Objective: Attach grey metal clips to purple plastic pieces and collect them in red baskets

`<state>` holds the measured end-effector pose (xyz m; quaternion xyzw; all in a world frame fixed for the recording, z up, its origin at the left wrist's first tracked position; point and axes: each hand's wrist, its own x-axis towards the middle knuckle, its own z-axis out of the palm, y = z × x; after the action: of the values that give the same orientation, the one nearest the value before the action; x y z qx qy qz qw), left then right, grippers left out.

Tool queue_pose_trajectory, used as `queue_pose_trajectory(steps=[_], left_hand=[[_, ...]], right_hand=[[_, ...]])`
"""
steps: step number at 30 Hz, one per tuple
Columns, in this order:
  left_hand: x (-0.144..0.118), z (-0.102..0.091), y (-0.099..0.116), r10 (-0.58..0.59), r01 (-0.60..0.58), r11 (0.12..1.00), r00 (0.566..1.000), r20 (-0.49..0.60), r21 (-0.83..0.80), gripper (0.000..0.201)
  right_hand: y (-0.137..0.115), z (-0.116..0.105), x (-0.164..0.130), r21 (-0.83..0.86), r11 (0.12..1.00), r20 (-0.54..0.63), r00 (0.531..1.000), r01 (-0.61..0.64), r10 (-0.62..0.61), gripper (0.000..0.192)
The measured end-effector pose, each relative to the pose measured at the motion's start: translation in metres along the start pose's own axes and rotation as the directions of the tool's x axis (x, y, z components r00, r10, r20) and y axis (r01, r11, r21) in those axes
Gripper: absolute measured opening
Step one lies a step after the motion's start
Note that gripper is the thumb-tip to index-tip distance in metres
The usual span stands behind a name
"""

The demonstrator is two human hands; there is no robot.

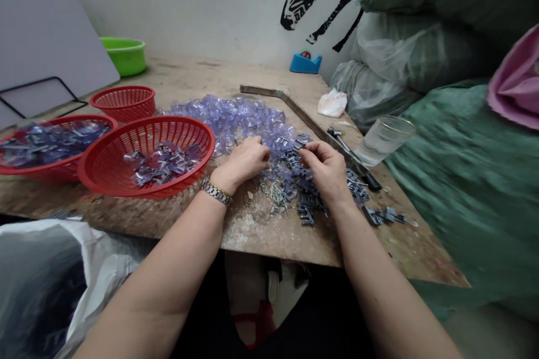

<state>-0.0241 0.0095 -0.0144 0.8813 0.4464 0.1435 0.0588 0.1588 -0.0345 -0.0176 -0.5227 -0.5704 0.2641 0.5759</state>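
Observation:
My left hand (247,161), with a metal watch on its wrist, is closed at the near edge of a heap of clear purplish plastic pieces (236,115). Whatever its curled fingers hold is hidden. Thumb and forefinger of my right hand (326,168) pinch a small grey plastic part (301,145). Beneath that hand lies a pile of dark grey plastic parts (309,202). Small metal pins (278,195) are scattered on the wooden table (252,230) between my hands.
At left stand red baskets, one (90,174) with joined pieces inside. A bent metal bar (303,115) lies behind the right pile. A glass (383,140), a screwdriver-like tool (370,180) and a blue tape dispenser (305,63) are to the right. Green sacks (463,140) crowd the right edge.

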Motion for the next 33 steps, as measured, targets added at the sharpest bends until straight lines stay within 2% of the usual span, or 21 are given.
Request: queue_pose_trajectory(steps=[4, 8, 11, 13, 16, 20, 23, 26, 31, 33], left_hand=[[0.002, 0.002, 0.004, -0.033, 0.033, 0.999, 0.999, -0.016, -0.023, 0.016], [0.008, 0.004, 0.007, -0.095, 0.059, 0.970, 0.985, -0.144, -0.236, 0.012], [0.012, 0.003, 0.010, -0.199, 0.095, 0.879, 0.963, -0.179, -0.468, 0.009], [0.013, 0.003, 0.013, -0.285, 0.139, 0.731, 0.952, -0.114, -0.668, 0.011], [0.012, 0.003, 0.017, -0.353, 0.162, 0.432, 0.936, -0.001, -0.887, 0.011], [0.009, 0.001, 0.019, -0.396, 0.118, 0.105, 0.916, 0.068, -0.987, 0.009], [0.008, -0.002, 0.021, -0.410, 0.111, -0.046, 0.904, 0.120, -0.993, 0.013], [0.008, -0.001, 0.025, -0.385, 0.111, -0.047, 0.915, 0.120, -0.993, 0.016], [0.007, 0.004, 0.033, -0.367, 0.111, 0.116, 0.928, 0.061, -0.987, 0.013], [0.006, 0.004, 0.035, -0.323, 0.118, 0.175, 0.945, 0.057, -0.977, 0.012]], right_hand=[[0.000, 0.000, 0.000, -0.024, 1.000, 0.012, 1.000, -0.002, 0.002, 0.012], [-0.001, 0.000, -0.001, -0.016, 1.000, 0.036, 0.999, -0.007, 0.008, 0.013], [0.000, 0.000, -0.001, -0.023, 1.000, 0.055, 0.998, -0.002, 0.004, 0.013], [0.000, 0.000, -0.001, -0.028, 1.000, 0.079, 0.997, 0.001, 0.002, 0.013], [0.003, 0.000, -0.002, -0.015, 1.000, 0.113, 0.994, -0.002, 0.004, 0.014], [0.005, 0.002, -0.002, 0.010, 1.000, 0.143, 0.990, -0.022, 0.020, 0.015], [0.004, 0.004, -0.003, 0.019, 0.999, 0.166, 0.986, -0.035, 0.032, 0.016], [0.001, 0.006, -0.006, 0.020, 0.999, 0.176, 0.984, -0.033, 0.029, 0.017], [0.001, 0.006, -0.007, 0.005, 1.000, 0.163, 0.987, -0.004, 0.003, 0.017], [0.001, 0.005, -0.006, 0.005, 1.000, 0.156, 0.988, 0.011, -0.011, 0.017]])
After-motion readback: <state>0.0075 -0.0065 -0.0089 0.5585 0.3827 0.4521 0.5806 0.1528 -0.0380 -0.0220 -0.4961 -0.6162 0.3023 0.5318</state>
